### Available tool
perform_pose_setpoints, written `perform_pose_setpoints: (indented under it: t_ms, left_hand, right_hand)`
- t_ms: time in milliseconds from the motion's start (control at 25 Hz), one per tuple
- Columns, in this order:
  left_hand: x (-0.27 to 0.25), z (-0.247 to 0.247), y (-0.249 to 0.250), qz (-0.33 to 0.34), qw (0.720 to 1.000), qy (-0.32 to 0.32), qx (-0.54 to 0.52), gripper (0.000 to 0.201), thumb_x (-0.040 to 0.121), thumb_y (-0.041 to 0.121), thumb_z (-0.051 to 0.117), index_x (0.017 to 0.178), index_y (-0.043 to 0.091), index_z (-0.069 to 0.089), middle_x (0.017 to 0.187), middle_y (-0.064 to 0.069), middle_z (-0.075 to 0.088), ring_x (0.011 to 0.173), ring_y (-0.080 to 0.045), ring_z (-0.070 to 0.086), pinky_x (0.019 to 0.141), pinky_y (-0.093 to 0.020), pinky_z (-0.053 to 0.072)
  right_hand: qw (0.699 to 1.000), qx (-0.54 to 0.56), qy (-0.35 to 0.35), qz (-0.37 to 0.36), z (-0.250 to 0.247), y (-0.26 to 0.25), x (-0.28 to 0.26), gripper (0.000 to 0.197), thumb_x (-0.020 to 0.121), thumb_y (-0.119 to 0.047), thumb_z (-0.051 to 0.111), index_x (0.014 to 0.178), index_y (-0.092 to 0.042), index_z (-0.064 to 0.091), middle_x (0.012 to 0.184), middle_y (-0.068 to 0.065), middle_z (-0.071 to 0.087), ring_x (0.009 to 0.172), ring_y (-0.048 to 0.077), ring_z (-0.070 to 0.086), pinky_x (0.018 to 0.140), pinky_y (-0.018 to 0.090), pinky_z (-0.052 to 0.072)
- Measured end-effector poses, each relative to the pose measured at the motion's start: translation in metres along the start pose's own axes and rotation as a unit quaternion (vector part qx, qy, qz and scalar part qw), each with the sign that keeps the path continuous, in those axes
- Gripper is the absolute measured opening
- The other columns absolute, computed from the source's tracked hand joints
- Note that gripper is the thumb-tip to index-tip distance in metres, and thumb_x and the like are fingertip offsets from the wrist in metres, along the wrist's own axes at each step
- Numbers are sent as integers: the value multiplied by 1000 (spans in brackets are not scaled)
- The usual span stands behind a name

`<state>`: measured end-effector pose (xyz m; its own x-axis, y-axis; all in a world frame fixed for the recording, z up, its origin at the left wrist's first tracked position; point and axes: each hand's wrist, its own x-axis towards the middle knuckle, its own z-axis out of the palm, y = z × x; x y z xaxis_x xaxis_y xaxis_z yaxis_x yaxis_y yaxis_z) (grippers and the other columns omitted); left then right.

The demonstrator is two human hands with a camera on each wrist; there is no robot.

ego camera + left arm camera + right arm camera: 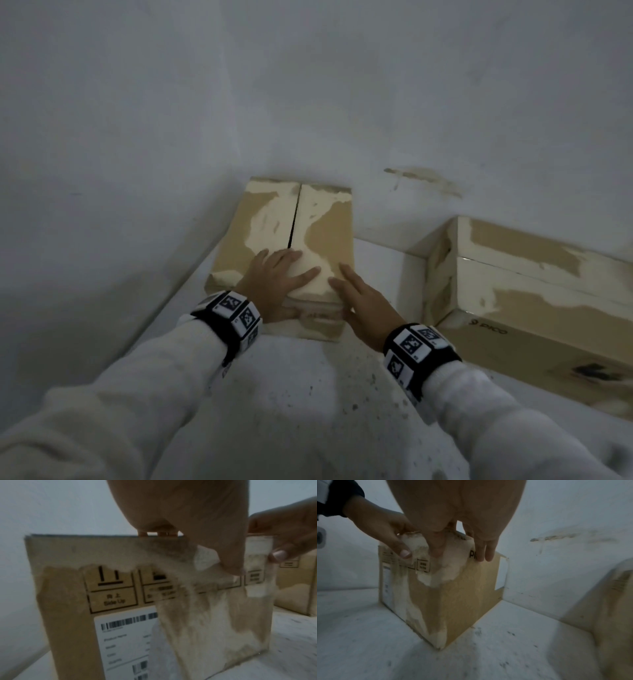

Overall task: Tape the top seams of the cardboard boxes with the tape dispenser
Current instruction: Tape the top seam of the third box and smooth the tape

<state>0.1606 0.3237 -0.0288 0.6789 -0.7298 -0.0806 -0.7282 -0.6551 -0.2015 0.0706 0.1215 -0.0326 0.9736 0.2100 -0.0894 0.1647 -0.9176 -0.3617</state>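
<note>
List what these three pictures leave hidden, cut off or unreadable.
- Seam, near end: head view, covered by the left hand.
- Label text: left wrist view, blurred; a pale torn patch overlaps its right side.
- Second box: head view, cut off by the right edge.
- Tape dispenser: in no view.
- Side print: right wrist view, the right hand covers most of it.

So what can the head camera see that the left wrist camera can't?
Only the head view shows the open top seam of the small box and the whole top of the second box. Only the left wrist view shows the barcode label and handling symbols on the small box's front. Both show the small box with the left hand and right hand on it.
</note>
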Motion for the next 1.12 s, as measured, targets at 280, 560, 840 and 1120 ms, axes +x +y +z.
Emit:
perform_pose_setpoints:
  t_ms: [280, 560, 840, 1120]
  left_hand:
    - [-6, -5, 81, -19, 998, -31, -52, 82, 88, 62, 38, 148, 33, -11, 159, -8, -9, 146, -34, -3, 114, -56, 8]
    - [-27, -20, 173, -110, 992, -22, -66, 75, 92, 59, 32, 149, 31, -6, 159, -10, -4, 145, -38, 2, 112, -57, 12]
    - [-37, -35, 258, -201, 973, -42, -103, 64, 96, 55, 21, 149, 32, -6, 159, -10, -7, 143, -43, -2, 112, -60, 9]
    - [-42, -41, 301, -207, 972, -30, -106, 64, 96, 55, 22, 149, 32, -4, 159, -8, -7, 144, -41, -1, 113, -59, 9]
  right_hand:
    - [999, 11, 40, -11, -4, 32, -51, 49, 91, -4, 51, 139, -9, 39, 157, 10, 18, 126, 40, 47, 100, 44, 43]
    - [999, -11, 30, 34, -25, 83, -150, 54, 91, -20, 55, 141, -15, 35, 151, 10, 32, 125, 31, 47, 96, 33, 40]
    - [947, -63, -182, 256, -50, 195, -281, 50, 86, 0, 46, 133, -19, 46, 139, 5, 49, 124, 21, 48, 96, 25, 38]
    - [907, -215, -267, 244, -20, 220, -339, 54, 86, -38, 52, 137, -36, 37, 145, -5, 41, 134, 22, 34, 108, 44, 28]
